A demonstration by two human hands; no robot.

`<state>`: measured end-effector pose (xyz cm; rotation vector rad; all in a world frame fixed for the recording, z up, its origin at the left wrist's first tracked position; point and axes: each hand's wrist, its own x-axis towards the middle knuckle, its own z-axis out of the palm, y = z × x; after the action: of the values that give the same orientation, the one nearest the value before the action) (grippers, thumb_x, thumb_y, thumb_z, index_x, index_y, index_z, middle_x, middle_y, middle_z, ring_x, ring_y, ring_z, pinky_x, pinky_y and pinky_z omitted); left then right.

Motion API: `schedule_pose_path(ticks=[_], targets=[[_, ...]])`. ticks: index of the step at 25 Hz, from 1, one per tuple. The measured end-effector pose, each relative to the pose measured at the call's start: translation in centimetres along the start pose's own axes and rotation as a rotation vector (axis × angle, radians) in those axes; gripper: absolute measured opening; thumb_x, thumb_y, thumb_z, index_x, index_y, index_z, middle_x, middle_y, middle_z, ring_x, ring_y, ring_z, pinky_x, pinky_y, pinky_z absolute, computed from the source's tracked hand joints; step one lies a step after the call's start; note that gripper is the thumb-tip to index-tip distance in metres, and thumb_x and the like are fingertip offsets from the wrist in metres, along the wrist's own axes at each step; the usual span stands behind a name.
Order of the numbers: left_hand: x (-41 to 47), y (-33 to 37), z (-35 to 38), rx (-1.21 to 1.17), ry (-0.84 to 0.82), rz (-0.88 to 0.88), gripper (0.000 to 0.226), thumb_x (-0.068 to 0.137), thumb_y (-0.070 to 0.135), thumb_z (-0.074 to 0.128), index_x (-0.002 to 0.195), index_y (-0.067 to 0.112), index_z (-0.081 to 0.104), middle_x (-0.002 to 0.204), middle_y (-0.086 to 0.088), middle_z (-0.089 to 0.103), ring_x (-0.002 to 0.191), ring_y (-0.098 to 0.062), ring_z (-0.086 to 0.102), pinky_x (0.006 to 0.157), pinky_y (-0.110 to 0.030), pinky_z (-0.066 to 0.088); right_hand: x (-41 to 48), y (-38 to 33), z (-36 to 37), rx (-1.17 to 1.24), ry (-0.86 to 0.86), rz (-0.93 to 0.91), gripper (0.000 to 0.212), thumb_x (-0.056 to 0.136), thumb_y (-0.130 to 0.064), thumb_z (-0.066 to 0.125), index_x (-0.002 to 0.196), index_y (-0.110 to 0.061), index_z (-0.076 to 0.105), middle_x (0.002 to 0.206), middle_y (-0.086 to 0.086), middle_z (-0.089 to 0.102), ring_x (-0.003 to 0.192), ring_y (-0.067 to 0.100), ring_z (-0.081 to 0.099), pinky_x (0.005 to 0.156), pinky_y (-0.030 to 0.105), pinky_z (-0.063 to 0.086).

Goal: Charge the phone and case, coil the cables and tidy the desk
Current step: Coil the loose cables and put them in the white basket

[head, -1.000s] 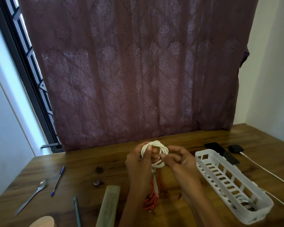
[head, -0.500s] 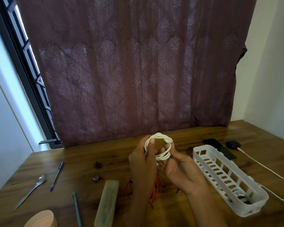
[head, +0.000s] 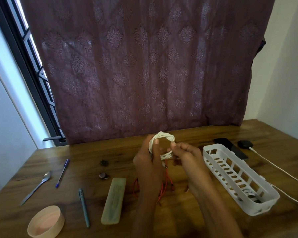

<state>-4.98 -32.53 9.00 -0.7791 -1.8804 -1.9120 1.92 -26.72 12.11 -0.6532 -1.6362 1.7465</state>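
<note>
**Held:** white cable (head: 162,145), wound into a small ring and raised above the middle of the desk (head: 110,152), in front of the curtain (head: 144,66).
- Left hand (head: 148,165): fingers curled round the ring's left side, thumb laid across the strands.
- Right hand (head: 187,157): thumb and forefinger pinching a strand at the ring's right side.

**Beneath the hands:** red cable (head: 165,186), loose on the wood, partly hidden by the forearms.

**Right side:**
- White basket (head: 230,176), slotted, lying lengthwise, with a wound cable in its near end.
- Dark phone (head: 230,148), lying flat behind the basket, partly hidden by the rim.
- Small black case (head: 245,144), near the phone, with a white lead (head: 273,167) running toward the right edge.

**Left side:**
- Spoon (head: 36,188).
- Blue pen (head: 62,172).
- Teal pen (head: 84,206).
- Pale green pouch (head: 113,200).
- Round pink bowl (head: 46,222), at the near edge.
- Two small dark round pieces (head: 104,162), well apart from the pens.
</note>
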Motion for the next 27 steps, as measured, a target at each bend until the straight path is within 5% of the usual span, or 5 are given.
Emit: schedule_pose_path(ticks=[5,11,16,22,27], targets=[[0.0,-0.8,-0.8,0.046,-0.109,-0.021,0.027,0.085,0.050,0.043,0.109,0.045,0.055,0.065,0.027,0.062,0.071,0.003,0.063,0.062,-0.015,0.047,0.5,-0.4,-1.6,0.121,-0.069,0.108,0.037,0.093,-0.022,0.048,0.057,-0.012,0.052,0.057,0.000,0.055,0.058,0.013,0.052,0.053,0.024,0.041],[0.8,-1.0,-1.5,-0.013,-0.278,-0.245,0.019,0.089,0.022,0.057,0.086,0.040,0.058,0.081,0.014,0.070,0.078,-0.012,0.066,0.070,-0.017,0.048,1.6,0.9,-3.5,-0.404,0.000,-0.307,0.014,0.084,-0.022,0.062,0.077,-0.031,0.071,0.080,-0.010,0.067,0.080,0.005,0.061,0.073,0.021,0.042],[1.2,-0.2,-1.7,0.130,-0.531,0.011,0.036,0.087,0.035,0.056,0.123,0.035,0.052,0.082,0.021,0.064,0.078,0.008,0.061,0.067,-0.005,0.045,2.6,1.4,-3.8,-0.743,-0.018,-0.590,0.011,0.083,-0.019,0.065,0.084,-0.024,0.075,0.071,-0.013,0.052,0.079,0.013,0.047,0.070,0.019,0.035],[1.1,0.2,-1.1,-0.002,-0.320,-0.130,0.017,0.089,0.016,0.056,0.101,0.017,0.068,0.058,0.017,0.065,0.062,0.008,0.064,0.056,-0.005,0.044,3.3,1.6,-3.9,-0.849,0.142,-0.829,0.015,0.078,-0.031,0.062,0.081,-0.021,0.073,0.082,-0.006,0.063,0.087,0.010,0.048,0.074,0.028,0.041],[1.4,0.2,-1.3,-0.185,-0.153,-0.341,0.017,0.088,0.004,0.054,0.097,0.012,0.067,0.058,0.011,0.067,0.054,0.002,0.065,0.049,-0.006,0.045,2.8,2.4,-3.9,-0.618,0.238,-0.662,0.014,0.084,-0.011,0.063,0.095,-0.015,0.072,0.095,-0.008,0.058,0.085,0.005,0.060,0.076,0.001,0.041]])
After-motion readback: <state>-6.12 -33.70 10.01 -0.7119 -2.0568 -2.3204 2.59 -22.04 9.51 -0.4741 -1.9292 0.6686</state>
